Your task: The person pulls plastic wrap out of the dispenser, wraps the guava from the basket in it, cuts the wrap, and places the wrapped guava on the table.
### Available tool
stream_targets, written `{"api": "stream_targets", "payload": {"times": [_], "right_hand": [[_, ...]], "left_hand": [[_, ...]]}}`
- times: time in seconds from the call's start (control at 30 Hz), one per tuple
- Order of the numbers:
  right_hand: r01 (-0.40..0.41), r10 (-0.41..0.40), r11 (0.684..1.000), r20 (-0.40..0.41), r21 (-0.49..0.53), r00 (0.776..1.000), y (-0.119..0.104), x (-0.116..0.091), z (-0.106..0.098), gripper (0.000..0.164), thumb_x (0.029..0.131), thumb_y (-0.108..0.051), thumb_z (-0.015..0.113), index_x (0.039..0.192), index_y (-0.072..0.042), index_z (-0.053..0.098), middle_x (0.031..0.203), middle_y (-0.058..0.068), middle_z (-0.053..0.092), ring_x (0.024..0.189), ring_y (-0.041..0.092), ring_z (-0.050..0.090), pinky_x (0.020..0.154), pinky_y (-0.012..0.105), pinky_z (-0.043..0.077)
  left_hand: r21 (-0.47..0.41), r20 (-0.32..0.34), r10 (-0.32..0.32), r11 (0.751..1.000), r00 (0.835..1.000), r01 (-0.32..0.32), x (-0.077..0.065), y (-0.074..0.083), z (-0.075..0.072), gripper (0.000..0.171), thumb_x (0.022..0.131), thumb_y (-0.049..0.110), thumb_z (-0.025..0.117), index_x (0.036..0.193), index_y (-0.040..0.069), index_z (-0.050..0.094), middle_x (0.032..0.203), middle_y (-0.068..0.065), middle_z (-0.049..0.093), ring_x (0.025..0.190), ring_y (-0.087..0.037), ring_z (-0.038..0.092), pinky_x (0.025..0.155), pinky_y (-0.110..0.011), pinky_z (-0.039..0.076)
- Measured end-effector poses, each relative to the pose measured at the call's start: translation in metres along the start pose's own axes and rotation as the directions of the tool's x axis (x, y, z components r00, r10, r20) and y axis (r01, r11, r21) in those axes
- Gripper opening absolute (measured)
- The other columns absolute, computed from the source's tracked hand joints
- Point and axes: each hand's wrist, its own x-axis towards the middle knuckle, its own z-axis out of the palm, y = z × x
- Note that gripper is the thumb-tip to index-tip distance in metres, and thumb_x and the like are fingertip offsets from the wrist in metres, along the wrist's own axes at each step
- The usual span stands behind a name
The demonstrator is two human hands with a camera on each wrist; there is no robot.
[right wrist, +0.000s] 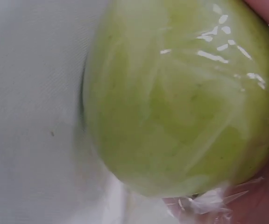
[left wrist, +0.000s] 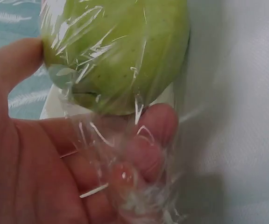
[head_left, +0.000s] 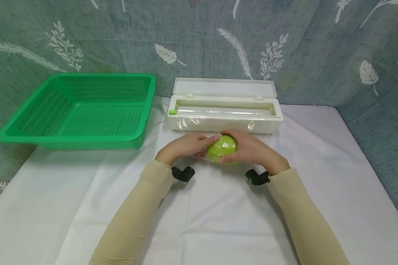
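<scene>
A green apple (head_left: 221, 148) wrapped in clear plastic wrap is between both hands at the middle of the table. My right hand (head_left: 251, 149) grips it from the right, thumb in front and fingers over its far side. From the left, my left hand (head_left: 186, 146) holds it, the thumb pressed on its side. In the left wrist view, loose plastic wrap (left wrist: 146, 205) hangs off the apple over the curled fingertips (left wrist: 159, 122). The right wrist view shows the film smooth over the apple (right wrist: 172, 102), bunched at its lower edge.
Just behind the hands stands a white plastic wrap dispenser (head_left: 219, 127), lid up, with a roll inside and film over its front edge. A green slotted basket (head_left: 73, 140) sits at the back left. White cloth (head_left: 205, 217) covers the table; a patterned curtain (head_left: 199, 44) hangs behind.
</scene>
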Motion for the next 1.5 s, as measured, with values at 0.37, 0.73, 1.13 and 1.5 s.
{"api": "stream_targets", "payload": {"times": [0.37,0.73,1.13,1.5], "right_hand": [[-0.023,0.024,0.999,-0.041,0.036,0.999,0.001,0.004,0.002,0.079,0.059,-0.061,0.071,0.120,-0.016,0.047,0.105,-0.003,0.052,0.089,0.015,0.050,0.075,0.032,0.042],[0.017,-0.026,0.998,-0.163,-0.058,0.986,0.002,0.001,0.001,0.074,0.063,-0.065,0.065,0.120,-0.019,0.055,0.109,0.003,0.035,0.096,0.018,0.036,0.073,0.032,0.038],[-0.075,0.033,0.990,-0.313,-0.123,0.949,0.004,0.003,0.003,0.083,0.061,-0.074,0.057,0.116,-0.013,0.049,0.112,0.000,0.049,0.095,0.015,0.046,0.077,0.033,0.040],[-0.076,-0.007,0.984,-0.454,-0.163,0.891,0.004,0.004,0.014,0.066,0.068,-0.065,0.059,0.106,-0.012,0.056,0.103,0.008,0.039,0.089,0.021,0.037,0.065,0.033,0.037]], "left_hand": [[0.036,-0.083,0.118,0.993,0.990,-0.115,0.002,0.005,-0.003,0.040,0.089,0.051,0.041,0.114,0.022,0.052,0.101,0.001,0.056,0.086,-0.014,0.055,0.073,-0.031,0.044],[0.114,-0.069,0.328,0.941,0.942,-0.319,-0.005,0.014,-0.005,0.046,0.086,0.032,0.057,0.127,0.013,0.045,0.119,0.001,0.046,0.103,-0.011,0.046,0.087,-0.030,0.040],[0.114,-0.099,0.265,0.961,0.959,-0.253,0.002,0.009,-0.003,0.051,0.087,0.041,0.052,0.131,0.018,0.042,0.121,0.005,0.047,0.106,-0.009,0.044,0.091,-0.030,0.036],[0.132,-0.154,0.249,0.964,0.956,-0.230,0.009,0.002,0.004,0.054,0.092,0.044,0.040,0.139,0.017,0.032,0.137,0.001,0.036,0.125,-0.011,0.031,0.101,-0.031,0.025]]}}
